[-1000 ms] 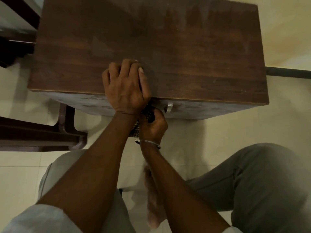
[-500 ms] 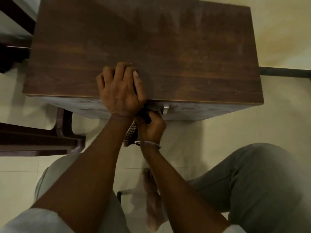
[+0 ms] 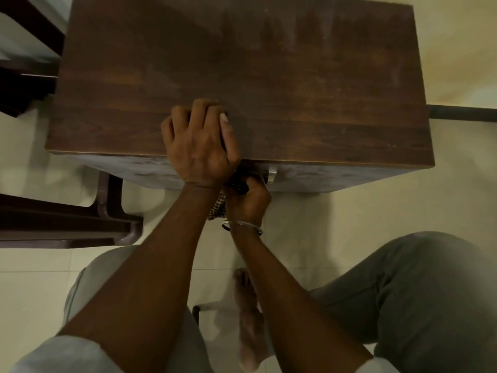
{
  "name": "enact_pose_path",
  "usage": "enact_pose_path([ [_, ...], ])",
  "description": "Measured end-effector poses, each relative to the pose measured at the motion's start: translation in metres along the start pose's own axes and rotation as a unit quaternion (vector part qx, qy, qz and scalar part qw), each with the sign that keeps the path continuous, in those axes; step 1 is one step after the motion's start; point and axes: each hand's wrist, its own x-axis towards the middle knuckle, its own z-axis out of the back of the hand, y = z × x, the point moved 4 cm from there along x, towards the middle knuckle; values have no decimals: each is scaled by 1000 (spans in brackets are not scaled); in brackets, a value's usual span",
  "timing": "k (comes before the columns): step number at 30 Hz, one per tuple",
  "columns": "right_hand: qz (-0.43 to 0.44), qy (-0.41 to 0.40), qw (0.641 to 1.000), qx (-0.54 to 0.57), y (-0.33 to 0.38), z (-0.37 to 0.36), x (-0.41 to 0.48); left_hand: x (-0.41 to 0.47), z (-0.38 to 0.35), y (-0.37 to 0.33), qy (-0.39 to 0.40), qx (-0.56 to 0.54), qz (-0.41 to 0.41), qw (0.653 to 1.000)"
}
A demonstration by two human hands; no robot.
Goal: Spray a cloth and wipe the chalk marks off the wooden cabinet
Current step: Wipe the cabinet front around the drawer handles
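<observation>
The dark wooden cabinet (image 3: 295, 90) fills the upper view, seen from above. Pale chalky smears (image 3: 139, 170) cover its front face, and fainter ones lie on the top near the back. My left hand (image 3: 199, 146) rests on the top at the front edge, fingers curled under, holding nothing I can see. Just below it my right hand (image 3: 248, 200) grips a checked cloth (image 3: 219, 208) against the front face, beside a metal handle (image 3: 271, 175). Most of the cloth is hidden by my hands.
Dark wooden furniture (image 3: 53, 219) stands close on the left, with more at the upper left. A dark bar (image 3: 462, 113) runs along the floor at the right. My knees in grey trousers (image 3: 416, 292) and a bare foot (image 3: 247, 319) are over pale floor tiles.
My right hand has shifted the cloth slightly on the front face, and more cloth hangs below the hand. My left hand stays in place on the top.
</observation>
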Motion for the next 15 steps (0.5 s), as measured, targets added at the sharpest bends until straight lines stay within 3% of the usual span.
enact_pose_path([
  [4, -56, -17, 998, -6, 3, 4, 6, 0, 1, 0, -4, -8, 3, 1000],
  [15, 2, -5, 1000, -9, -9, 0, 6, 0, -1, 0, -1, -13, 6, 1000],
])
